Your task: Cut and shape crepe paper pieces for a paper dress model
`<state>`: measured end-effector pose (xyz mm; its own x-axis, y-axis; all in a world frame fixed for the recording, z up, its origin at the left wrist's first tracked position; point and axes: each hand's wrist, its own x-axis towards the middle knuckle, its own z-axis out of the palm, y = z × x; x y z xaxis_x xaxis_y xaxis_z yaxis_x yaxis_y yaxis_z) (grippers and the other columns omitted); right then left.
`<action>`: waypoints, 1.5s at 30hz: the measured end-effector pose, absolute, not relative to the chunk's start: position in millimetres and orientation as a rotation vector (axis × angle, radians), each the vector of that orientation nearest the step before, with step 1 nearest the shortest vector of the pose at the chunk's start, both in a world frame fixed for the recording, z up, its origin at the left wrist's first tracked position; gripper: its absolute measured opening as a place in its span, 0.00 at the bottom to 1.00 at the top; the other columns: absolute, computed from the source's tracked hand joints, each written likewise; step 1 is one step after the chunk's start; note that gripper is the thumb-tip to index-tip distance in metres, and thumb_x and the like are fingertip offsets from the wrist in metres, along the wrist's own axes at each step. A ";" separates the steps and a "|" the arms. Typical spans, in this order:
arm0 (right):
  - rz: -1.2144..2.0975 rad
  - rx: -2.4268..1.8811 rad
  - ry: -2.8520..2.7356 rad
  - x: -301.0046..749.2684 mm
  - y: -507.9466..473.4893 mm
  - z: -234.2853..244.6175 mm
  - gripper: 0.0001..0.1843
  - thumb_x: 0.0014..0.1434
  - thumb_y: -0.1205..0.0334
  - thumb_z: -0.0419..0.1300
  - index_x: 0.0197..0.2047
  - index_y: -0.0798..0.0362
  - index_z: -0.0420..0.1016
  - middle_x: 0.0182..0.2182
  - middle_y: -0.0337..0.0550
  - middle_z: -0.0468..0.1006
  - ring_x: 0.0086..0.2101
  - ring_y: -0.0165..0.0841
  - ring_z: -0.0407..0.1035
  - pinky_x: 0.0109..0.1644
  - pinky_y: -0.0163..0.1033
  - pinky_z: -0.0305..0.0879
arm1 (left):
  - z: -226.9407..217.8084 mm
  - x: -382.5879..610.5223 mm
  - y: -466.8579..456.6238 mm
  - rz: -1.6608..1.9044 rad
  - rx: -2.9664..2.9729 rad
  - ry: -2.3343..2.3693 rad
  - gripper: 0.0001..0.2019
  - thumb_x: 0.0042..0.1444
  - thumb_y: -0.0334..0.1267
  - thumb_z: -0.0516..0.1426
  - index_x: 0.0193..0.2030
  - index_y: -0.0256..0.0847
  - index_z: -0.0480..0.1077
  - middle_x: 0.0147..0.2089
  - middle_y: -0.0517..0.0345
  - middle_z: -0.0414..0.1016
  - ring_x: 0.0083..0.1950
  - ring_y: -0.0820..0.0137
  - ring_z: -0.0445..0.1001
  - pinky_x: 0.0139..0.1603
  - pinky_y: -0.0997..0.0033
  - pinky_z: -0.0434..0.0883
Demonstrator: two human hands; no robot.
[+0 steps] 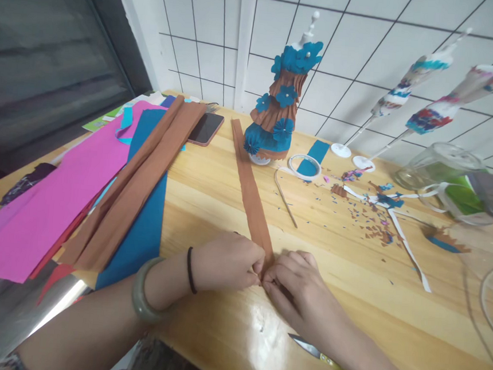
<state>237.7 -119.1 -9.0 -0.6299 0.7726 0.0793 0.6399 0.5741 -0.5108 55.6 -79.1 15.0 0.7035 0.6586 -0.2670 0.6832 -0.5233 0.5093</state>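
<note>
A long strip of brown crepe paper lies on the wooden table, running from beside a small dress form toward me. At its near end, my left hand and my right hand pinch the paper, close together. The fingers of both are closed on it, and the very end is hidden between them. Scissors lie partly under my right wrist. Beyond the strip stands the dress form, covered in pleated brown paper and blue paper flowers with pearl-like centres.
Folded brown, blue and pink paper sheets pile up at left, beside a phone. A tape roll, a thin stick, paper scraps, two more forms and a glass jar are at right.
</note>
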 end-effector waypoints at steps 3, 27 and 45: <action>0.631 -1.149 -2.517 237.8 -118.9 -7.9 0.07 0.60 0.67 0.51 0.31 0.51 0.67 0.30 0.42 0.72 0.34 0.34 0.63 0.39 0.42 0.53 | 15.2 55.3 -78.6 -0.057 2.303 1.014 0.07 0.50 0.33 0.52 0.30 0.42 0.72 0.30 0.63 0.76 0.32 0.70 0.73 0.32 0.74 0.62; 0.696 -1.156 -2.507 241.8 -118.7 -8.0 0.06 0.60 0.68 0.52 0.33 0.51 0.67 0.31 0.42 0.73 0.35 0.35 0.64 0.41 0.43 0.54 | 10.4 57.9 -81.5 -0.016 2.287 1.079 0.06 0.50 0.40 0.56 0.27 0.43 0.71 0.27 0.63 0.75 0.31 0.69 0.72 0.30 0.72 0.60; 0.698 -1.162 -2.508 239.9 -118.9 -9.9 0.07 0.61 0.67 0.51 0.33 0.51 0.67 0.31 0.42 0.72 0.35 0.35 0.62 0.41 0.43 0.51 | 12.4 58.0 -81.0 -0.052 2.283 1.102 0.05 0.47 0.38 0.56 0.29 0.44 0.72 0.27 0.63 0.75 0.31 0.69 0.72 0.30 0.73 0.60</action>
